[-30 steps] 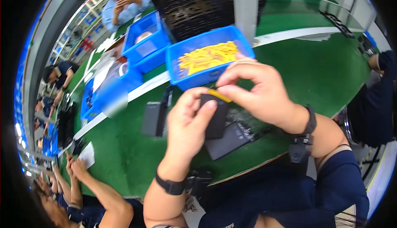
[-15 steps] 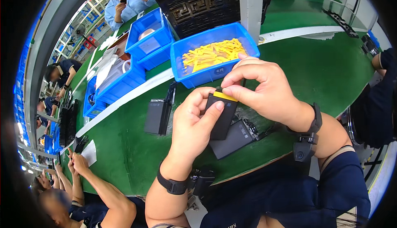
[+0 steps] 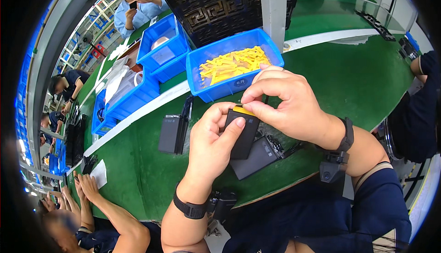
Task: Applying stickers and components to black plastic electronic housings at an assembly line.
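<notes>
My left hand (image 3: 213,138) grips a flat black battery pack (image 3: 242,138) by its sides, thumb across its face, top end tilted away from me. A yellow strip (image 3: 244,110) lies along that top end. At its right end, my right hand (image 3: 287,99) is closed, thumb and index finger pinched together over the strip; the fingertips hide part of it. Under my hands, another black battery pack (image 3: 258,159) with wires at one end rests on the green table (image 3: 147,179). More black packs (image 3: 172,133) stand together left of my left hand.
Beyond my hands, a blue bin (image 3: 200,90) holds many yellow strips (image 3: 232,64). Further blue bins (image 3: 158,46) are stacked left of it, near a grey post (image 3: 274,12) and a black patterned crate (image 3: 211,12). A co-worker's arms (image 3: 110,207) reach in at lower left.
The battery pack has shifted slightly downward and left in view together with my hands. The yellow strip now shows narrower at its top end. Both hands keep their hold.
</notes>
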`<state>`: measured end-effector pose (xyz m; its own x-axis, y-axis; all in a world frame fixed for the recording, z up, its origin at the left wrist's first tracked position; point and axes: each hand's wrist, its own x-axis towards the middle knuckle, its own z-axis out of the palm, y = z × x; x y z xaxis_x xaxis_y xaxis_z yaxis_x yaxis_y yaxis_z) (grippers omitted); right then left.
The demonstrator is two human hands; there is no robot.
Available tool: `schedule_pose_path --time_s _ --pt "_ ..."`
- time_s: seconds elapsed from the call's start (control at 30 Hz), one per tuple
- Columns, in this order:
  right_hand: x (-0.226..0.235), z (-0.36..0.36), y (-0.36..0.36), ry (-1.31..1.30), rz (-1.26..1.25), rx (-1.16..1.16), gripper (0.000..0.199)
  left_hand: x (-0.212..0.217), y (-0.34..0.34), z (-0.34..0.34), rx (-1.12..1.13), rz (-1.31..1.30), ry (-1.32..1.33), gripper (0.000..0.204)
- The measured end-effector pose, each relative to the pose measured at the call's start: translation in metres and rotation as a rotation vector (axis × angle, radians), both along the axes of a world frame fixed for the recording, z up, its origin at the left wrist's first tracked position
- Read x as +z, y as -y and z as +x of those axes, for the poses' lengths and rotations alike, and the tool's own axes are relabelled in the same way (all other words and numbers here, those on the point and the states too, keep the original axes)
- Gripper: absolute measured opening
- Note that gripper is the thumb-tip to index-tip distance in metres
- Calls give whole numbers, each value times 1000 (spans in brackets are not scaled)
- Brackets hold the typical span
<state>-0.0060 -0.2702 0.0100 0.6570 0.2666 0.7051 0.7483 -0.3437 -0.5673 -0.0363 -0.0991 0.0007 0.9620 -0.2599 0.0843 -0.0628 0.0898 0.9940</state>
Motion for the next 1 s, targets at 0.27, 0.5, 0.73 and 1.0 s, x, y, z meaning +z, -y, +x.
schedule_pose_path --time_s 0.27,0.5,0.73,1.0 --pt "0 0 2 -43 -53 1 9 1 -2 0 -16 43 -27 19" --pt "-5 4 -6 -41 -21 -6 6 -2 -1 3 7 79 48 20" --pt "5 2 0 34 -134 21 11 -5 -4 -2 130 278 258 25" --pt "13 -11 8 335 -407 -235 18 -4 9 -3 259 128 405 21"
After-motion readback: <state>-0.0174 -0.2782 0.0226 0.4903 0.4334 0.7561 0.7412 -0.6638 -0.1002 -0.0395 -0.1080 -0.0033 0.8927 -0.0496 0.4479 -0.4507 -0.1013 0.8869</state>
